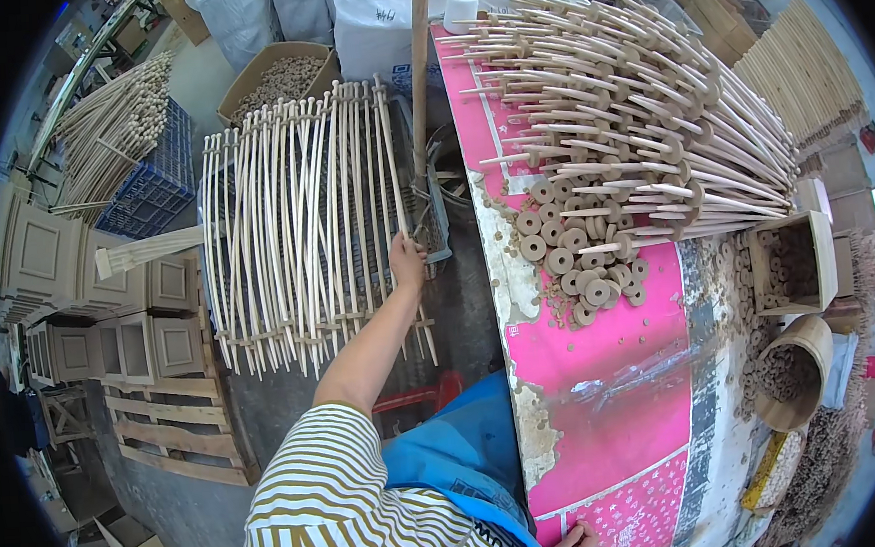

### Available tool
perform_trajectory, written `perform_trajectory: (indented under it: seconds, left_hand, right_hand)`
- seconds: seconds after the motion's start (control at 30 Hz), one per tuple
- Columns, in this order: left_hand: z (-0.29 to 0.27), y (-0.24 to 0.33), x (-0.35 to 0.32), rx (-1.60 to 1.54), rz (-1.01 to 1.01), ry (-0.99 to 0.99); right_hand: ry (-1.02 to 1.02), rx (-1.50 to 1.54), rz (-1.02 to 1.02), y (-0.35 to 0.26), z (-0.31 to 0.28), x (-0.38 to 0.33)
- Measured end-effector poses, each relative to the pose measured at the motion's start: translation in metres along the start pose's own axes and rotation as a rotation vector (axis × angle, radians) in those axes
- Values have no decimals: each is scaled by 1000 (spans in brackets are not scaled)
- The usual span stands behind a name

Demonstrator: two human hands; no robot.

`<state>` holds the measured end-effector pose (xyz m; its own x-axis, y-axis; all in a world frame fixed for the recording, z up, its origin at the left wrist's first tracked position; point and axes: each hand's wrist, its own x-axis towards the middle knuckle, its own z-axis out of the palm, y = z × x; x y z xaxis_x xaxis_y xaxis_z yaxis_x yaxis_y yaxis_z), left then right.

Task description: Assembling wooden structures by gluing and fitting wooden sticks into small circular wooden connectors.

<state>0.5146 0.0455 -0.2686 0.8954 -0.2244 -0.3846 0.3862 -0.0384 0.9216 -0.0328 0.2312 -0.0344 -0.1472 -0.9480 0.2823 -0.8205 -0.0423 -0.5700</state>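
My left arm reaches forward over a row of pale wooden rods [303, 211], each with a small disc near its lower end. My left hand [409, 262] is closed round a rod [387, 146] at the right end of this row. The rods lie side by side across a blue-grey plastic crate [438, 223]. Low in the view, my right hand [576, 544] rests on the near edge of the pink-covered table [605, 394]. The lower edge of the picture cuts it off, and its fingers show only partly.
On the table, many disc-fitted rods [648, 110] lie stacked beside loose wooden rings [562, 261]. A glue bottle [462, 6], a wooden box [792, 262] and a round tub [794, 372] stand around it. An upright pole [420, 74] rises beside the crate; a pallet [176, 420] lies left.
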Motion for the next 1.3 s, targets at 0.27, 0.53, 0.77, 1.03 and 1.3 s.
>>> perform_trajectory:
  seconds: [0.27, 0.53, 0.77, 1.03, 1.3]
  left_hand:
    - [-71, 67, -3, 173, 62, 150]
    - [-133, 77, 55, 528, 185, 252]
    - [-141, 68, 74, 718, 234, 303]
    - [-152, 58, 84, 886, 343, 251]
    - [-176, 77, 79, 876, 215, 134]
  right_hand:
    - [-68, 67, 85, -11, -5, 2]
    - [-93, 74, 46, -15, -6, 7]
    - [-107, 8, 80, -8, -10, 4]
    - [-39, 15, 70, 6, 2, -4]
    - [-16, 53, 84, 3, 4, -3]
